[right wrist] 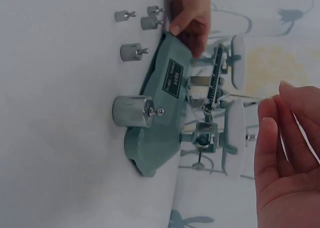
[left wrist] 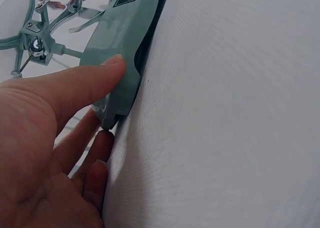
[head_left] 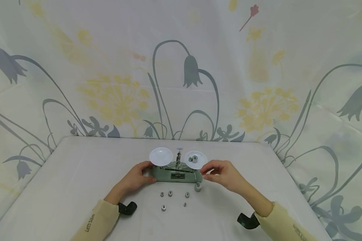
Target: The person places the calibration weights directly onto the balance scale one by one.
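Note:
A green balance scale (head_left: 177, 175) stands mid-table with two white pans. The left pan (head_left: 161, 156) is bare; the right pan (head_left: 195, 159) carries two small metal weights. My left hand (head_left: 151, 172) grips the left end of the scale's base (left wrist: 125, 52), thumb on top and fingers at its end. My right hand (head_left: 205, 174) hovers with relaxed fingers beside the right pan (right wrist: 234, 135), apart from it and holding nothing. A large cylindrical weight (head_left: 197, 186) stands against the front right of the base (right wrist: 162, 118).
Several small metal weights (head_left: 170, 193) lie scattered on the white table in front of the scale, with the nearest one (head_left: 163, 208) between my forearms. A floral cloth (head_left: 181, 83) hangs behind the table and drapes down both sides.

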Demonstrator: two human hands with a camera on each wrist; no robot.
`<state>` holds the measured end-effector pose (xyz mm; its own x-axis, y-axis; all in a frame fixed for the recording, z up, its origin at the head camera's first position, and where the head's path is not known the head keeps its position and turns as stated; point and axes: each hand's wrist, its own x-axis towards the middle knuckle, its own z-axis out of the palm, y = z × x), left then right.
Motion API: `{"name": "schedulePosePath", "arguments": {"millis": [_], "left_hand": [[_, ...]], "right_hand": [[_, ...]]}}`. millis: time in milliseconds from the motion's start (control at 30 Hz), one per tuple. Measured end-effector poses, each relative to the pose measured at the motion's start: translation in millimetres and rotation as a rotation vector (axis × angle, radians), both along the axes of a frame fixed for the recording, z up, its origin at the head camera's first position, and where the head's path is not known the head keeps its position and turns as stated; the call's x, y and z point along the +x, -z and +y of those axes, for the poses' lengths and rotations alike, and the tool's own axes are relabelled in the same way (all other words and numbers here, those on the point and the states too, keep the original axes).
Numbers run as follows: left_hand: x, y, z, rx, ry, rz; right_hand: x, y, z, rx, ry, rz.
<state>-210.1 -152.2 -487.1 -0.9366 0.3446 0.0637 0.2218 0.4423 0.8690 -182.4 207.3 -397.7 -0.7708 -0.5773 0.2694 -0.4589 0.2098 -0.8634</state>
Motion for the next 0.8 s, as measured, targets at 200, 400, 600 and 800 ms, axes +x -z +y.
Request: {"name": "schedulePosePath", "arguments": {"millis": [200, 400, 600, 800], "left_hand": [[0.5, -1.0, 0.5, -0.015, -0.002, -0.003], [0.1, -1.3, 0.1, -0.007, 0.001, -0.006], [-0.5, -0.6, 0.2, 0.000, 0.009, -0.010], [-0.3, -1.1, 0.5, 0.002, 0.005, -0.009]], "right_hand": [[8.7, 12.3, -7.1, -0.029, -0.040, -0.011], [17.4, 24.5, -15.9, -0.019, -0.060, -0.038], [25.8, 38.8, -25.7, -0.010, -0.093, -0.057], [31.4, 52.6, -34.5, 0.026, -0.093, -0.094]]}}
